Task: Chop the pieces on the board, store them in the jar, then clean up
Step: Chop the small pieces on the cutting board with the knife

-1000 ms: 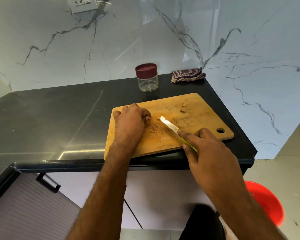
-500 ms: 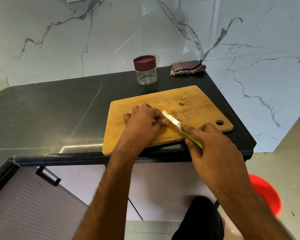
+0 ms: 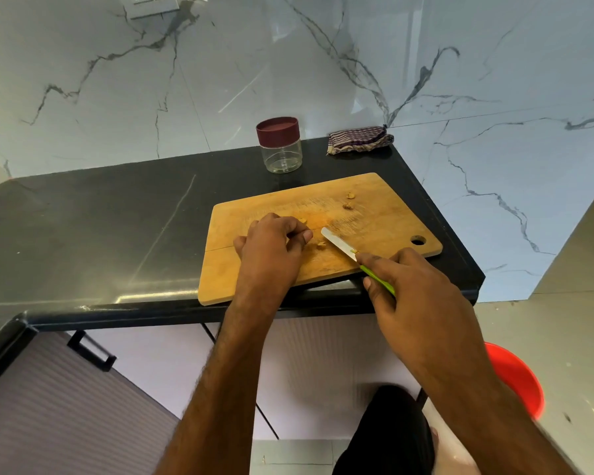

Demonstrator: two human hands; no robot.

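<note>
The cutting board (image 3: 261, 279) sits mid-frame with its near edge overhanging the dark counter (image 3: 100, 234), so downward pressure there could tip it. The jar (image 3: 280, 145), upper centre, is lidded and well apart from the pieces. The right hand (image 3: 415, 303) is clamped on the green-handled knife (image 3: 340, 244); the left hand (image 3: 271, 248) curls loosely, gripping nothing visible (fingertips close to the blade, a slip could nick them). A small piece (image 3: 321, 245) lies between them and could skid away.
</note>
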